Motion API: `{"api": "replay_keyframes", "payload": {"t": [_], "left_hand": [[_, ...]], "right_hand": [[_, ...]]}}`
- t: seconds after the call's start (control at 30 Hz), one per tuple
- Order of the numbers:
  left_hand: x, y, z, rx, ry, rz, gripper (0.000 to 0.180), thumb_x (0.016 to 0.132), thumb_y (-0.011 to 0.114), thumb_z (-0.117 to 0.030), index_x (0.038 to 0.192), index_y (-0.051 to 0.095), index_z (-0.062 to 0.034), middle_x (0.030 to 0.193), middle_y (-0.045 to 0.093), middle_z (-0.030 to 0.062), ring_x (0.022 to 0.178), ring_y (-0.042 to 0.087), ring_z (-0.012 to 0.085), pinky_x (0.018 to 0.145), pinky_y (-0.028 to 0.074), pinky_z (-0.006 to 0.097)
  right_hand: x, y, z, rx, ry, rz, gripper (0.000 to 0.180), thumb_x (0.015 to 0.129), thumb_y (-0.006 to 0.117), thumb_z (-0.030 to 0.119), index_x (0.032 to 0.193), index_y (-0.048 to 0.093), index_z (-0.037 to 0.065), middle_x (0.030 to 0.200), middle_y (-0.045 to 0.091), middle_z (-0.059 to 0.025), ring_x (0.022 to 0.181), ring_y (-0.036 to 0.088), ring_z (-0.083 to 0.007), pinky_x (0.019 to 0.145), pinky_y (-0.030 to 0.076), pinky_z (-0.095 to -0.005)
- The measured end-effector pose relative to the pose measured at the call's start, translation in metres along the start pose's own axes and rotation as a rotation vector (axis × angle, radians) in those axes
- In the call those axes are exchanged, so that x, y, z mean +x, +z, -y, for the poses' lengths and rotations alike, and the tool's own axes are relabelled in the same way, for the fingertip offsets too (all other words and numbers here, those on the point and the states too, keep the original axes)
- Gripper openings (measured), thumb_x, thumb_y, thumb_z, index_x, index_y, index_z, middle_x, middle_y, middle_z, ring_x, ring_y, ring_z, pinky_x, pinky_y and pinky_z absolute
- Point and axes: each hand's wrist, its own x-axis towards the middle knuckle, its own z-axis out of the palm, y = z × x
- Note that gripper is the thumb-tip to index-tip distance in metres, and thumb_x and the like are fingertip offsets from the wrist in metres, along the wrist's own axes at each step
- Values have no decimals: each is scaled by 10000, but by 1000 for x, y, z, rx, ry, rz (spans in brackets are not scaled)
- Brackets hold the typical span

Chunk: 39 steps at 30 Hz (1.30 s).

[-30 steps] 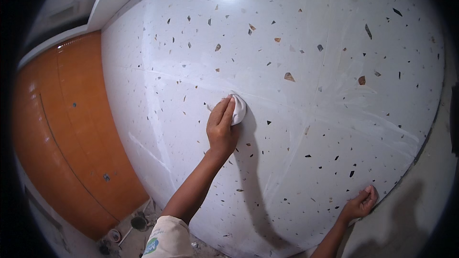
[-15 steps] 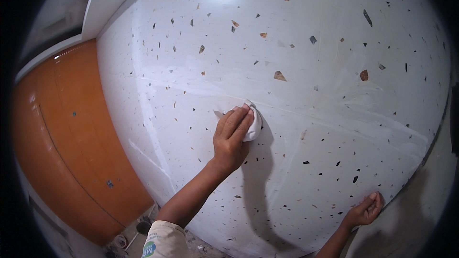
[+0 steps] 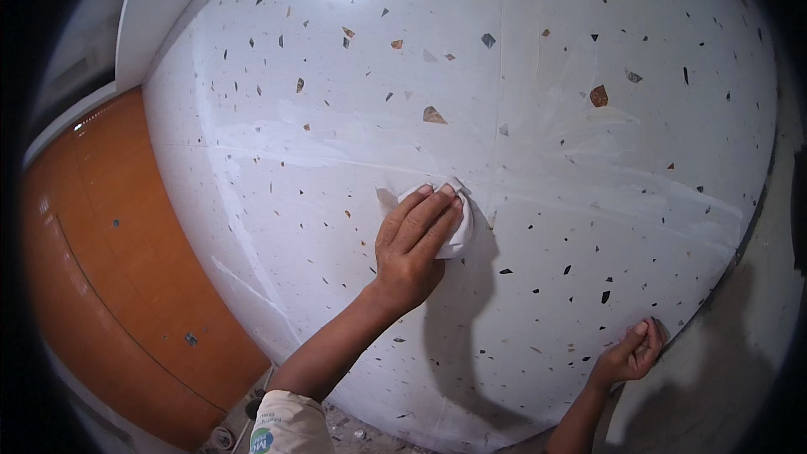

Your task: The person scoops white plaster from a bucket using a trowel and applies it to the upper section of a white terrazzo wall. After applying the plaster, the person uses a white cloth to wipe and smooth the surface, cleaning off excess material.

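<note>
My left hand [image 3: 414, 240] presses a bunched white cloth [image 3: 459, 238] flat against a large white speckled panel [image 3: 353, 202]. Its fingers lie close together over the cloth, and a pale corner sticks out on the left side. Whitish smears [image 3: 286, 147] run across the panel near this hand. At lower right, my right hand [image 3: 632, 353] rests by the panel's edge with its fingers curled in and the thumb against them. What is between those fingers, if anything, is hidden.
An orange panel [image 3: 126, 261] stands along the left side, with a pale ledge [image 3: 126, 17] above it. Below, bits of debris [image 3: 360, 435] lie on the floor. A grey surface [image 3: 706, 387] lies beyond the speckled panel's right edge.
The view has shifted, so the panel's specks sit farther left and higher. My left hand has slid the cloth rightward over the panel. My right hand stays by the edge.
</note>
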Motion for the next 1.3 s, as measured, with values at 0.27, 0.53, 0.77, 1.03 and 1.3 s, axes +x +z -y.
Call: {"api": "replay_keyframes", "payload": {"t": [0.27, 0.53, 0.77, 1.03, 1.3], "left_hand": [[-18, -3, -6, -94, 85, 130, 376, 683, 643, 73, 1033, 679, -59, 1167, 634, 58, 1112, 572, 256, 894, 470, 360], [-26, -14, 5, 16, 69, 25, 396, 714, 690, 31, 1105, 641, -13, 1195, 621, 125, 1172, 545, 286, 941, 458, 361], [8, -8, 6, 29, 122, 32, 374, 729, 672, 34, 1098, 653, -24, 1183, 632, 102, 1159, 550, 274, 942, 450, 359], [11, -7, 7, 23, 186, 125, 330, 701, 694, 7, 1020, 702, -77, 1169, 646, 29, 1130, 564, 234, 861, 456, 336], [-21, -1, 5, -62, 228, 146, 233, 722, 699, -30, 942, 716, -107, 1150, 651, -16, 1145, 550, 201, 849, 448, 345]], "right_hand": [[1, 0, 0, 1, 10, -24, 146, 918, 561, 54, 964, 596, -80, 999, 583, -154, 728, 557, -146, 544, 471, -220], [3, 1, 0, 26, -57, 8, 122, 921, 541, 32, 965, 586, -73, 981, 572, -150, 710, 544, -143, 516, 468, -221], [1, 2, 0, 27, -80, 3, 130, 932, 535, 48, 982, 572, -66, 976, 567, -155, 710, 543, -140, 486, 456, -216], [4, 3, 3, 1, -91, -12, 134, 935, 538, 59, 948, 582, -67, 961, 583, -158, 663, 539, -131, 481, 461, -215], [3, 2, 4, -32, -57, -6, 133, 935, 537, 49, 953, 582, -75, 960, 595, -162, 676, 550, -135, 503, 478, -224]]}}
